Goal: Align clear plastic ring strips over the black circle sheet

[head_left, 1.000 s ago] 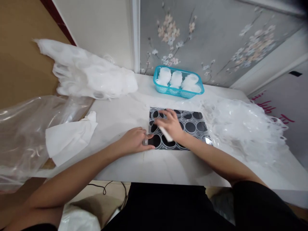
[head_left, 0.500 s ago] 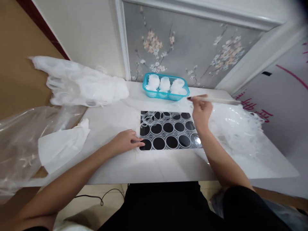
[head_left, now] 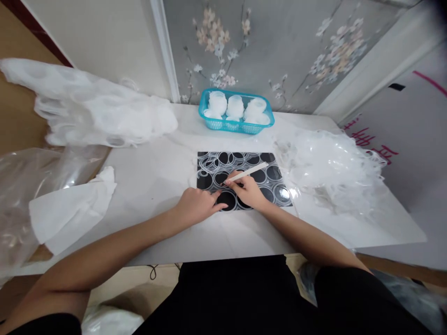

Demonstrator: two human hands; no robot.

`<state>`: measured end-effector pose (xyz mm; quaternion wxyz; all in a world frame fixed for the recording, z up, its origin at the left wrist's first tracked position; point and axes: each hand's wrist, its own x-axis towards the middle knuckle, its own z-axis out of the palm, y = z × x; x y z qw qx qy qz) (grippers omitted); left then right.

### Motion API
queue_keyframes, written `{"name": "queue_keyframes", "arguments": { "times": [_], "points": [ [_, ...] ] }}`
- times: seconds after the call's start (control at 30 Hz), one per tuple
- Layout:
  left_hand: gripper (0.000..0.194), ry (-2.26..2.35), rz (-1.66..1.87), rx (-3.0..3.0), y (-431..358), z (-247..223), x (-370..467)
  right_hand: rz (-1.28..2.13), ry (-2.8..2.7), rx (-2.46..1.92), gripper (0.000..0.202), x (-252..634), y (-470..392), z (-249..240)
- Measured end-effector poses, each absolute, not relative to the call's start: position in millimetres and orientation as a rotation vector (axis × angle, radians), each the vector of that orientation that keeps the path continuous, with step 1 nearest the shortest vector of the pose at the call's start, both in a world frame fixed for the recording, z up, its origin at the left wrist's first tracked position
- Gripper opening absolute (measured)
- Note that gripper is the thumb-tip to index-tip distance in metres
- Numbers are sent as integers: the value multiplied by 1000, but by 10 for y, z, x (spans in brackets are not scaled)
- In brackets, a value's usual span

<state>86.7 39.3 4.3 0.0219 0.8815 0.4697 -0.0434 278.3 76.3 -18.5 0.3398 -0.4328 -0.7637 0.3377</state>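
A black sheet (head_left: pixel 267 194) patterned with rows of pale-edged circles lies on the white table. My right hand (head_left: pixel 246 188) grips a thin pale stick (head_left: pixel 256 168) slantwise, its dark tip down near the sheet's middle left. Right beside that tip, my left hand (head_left: pixel 202 203) rests with thumb and forefinger spread on the sheet's lower left, holding nothing that I can see. Loose translucent rings (head_left: pixel 208 163) lie over the sheet's upper left corner.
Behind the sheet stands a blue basket (head_left: pixel 237 126) of white ring stacks. A heap of translucent ring scraps (head_left: pixel 335 163) lies at right. White bundled material (head_left: pixel 104 114), a white cloth-like piece (head_left: pixel 73 204) and clear plastic (head_left: pixel 28 186) are at left.
My right hand has come down and left from beside the basket to the sheet, with the stick in it. My left hand has moved slightly right over the sheet. The view has shifted.
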Motion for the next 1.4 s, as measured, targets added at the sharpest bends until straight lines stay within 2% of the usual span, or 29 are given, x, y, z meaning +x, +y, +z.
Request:
{"name": "queue_keyframes", "arguments": {
  "times": [0.13,0.3,0.5,0.6,0.67,0.73,0.8,0.87,1.0,1.1,1.4],
  "points": [
    [74,1447,-159,2732,328,-40,836,841,-2011,-1072,25,2779,757,-200],
    [75,1457,-165,2730,292,-65,809,703,-2085,-1064,20,2794,751,-206],
    [76,1436,-156,2690,331,-50,826,107,-2402,-1055,16,2728,516,-311],
    [79,1404,-140,2642,373,-24,825,-126,-2527,-1022,17,2723,664,-236],
    [83,1405,-146,2593,399,-5,817,-202,-2458,-1136,20,2846,966,-81],
    [86,1413,-170,2549,422,14,805,-267,-2111,-1374,17,3076,1303,110],
    [85,1415,-194,2532,444,36,799,-242,-1768,-1464,19,3330,1499,252],
    [79,1415,-184,2541,461,63,812,-115,-1746,-1361,21,3500,1462,265],
    [63,1414,-27,2627,471,112,936,379,-1889,-1245,22,3475,975,-53],
    [61,1381,-52,2714,476,125,1096,654,-1813,-1260,23,3345,727,-281],
    [67,1373,-160,2737,510,56,1371,663,-1909,-1215,18,3331,781,-310]
  ]
}}
